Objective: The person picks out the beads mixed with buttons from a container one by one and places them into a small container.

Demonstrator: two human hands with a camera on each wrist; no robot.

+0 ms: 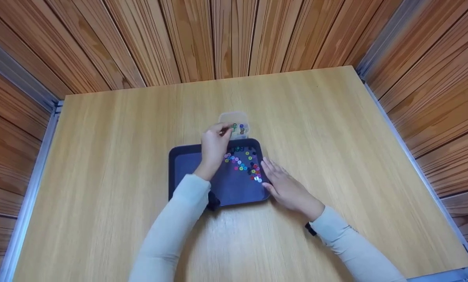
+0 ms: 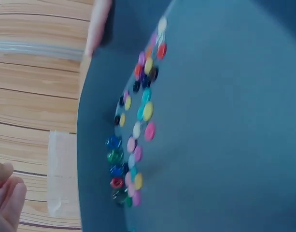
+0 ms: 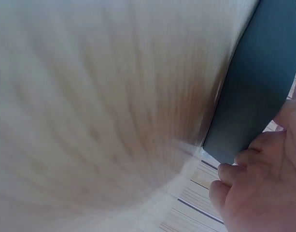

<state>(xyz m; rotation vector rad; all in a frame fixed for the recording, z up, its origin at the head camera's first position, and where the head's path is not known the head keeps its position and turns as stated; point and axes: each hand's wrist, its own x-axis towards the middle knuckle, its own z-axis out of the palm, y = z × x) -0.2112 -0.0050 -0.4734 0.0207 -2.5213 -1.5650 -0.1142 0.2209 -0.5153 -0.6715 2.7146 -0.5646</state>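
A dark blue tray (image 1: 234, 192) lies on the table, with many small colourful beads (image 1: 241, 167) scattered over its right half. Just behind it stands a small clear plastic box (image 1: 234, 116) with green, blue and brown beads inside. My left hand (image 1: 213, 147) reaches across the tray to this box, thumb and fingertips close together at its left side. In the left wrist view the fingertips (image 2: 15, 195) are bunched; whether a bead is between them is hidden. My right hand (image 1: 286, 188) rests against the tray's right wall (image 3: 259, 72), fingers extended in the head view.
The wooden table (image 1: 120, 164) spreads around the tray on every side. Wood-panelled walls (image 1: 194, 39) rise at the back and sides, and metal rails (image 1: 34, 188) run along the table's side edges. Glossy round beads (image 2: 115, 155) lie along the tray's back wall.
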